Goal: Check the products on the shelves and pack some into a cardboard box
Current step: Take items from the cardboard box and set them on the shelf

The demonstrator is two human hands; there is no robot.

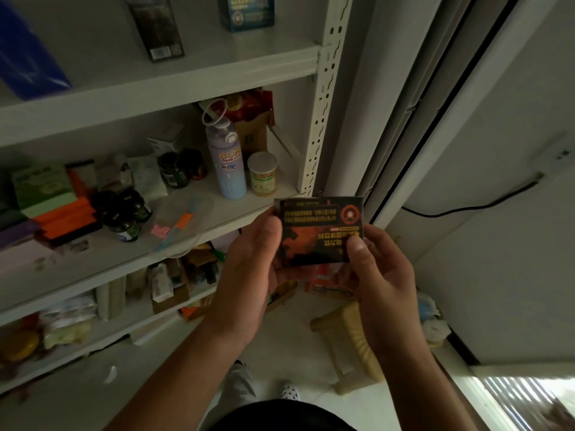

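Indoors, left hand (249, 275) and right hand (382, 281) both gripping dark box (320, 231), cluttered white shelves (155, 85), pale floor (289, 340) below

We see a white rack. Its top shelf (217, 54) bears a dark carton (155, 26) and a blue carton (245, 10), well apart. The middle shelf (245, 209) carries a pale-blue bottle (225, 163) just beside a grey-lidded jar (262, 174), small dark bottles (124, 209) and orange packs (65, 217). On the floor (295, 337) stands what may be a plastic stool (351, 337).
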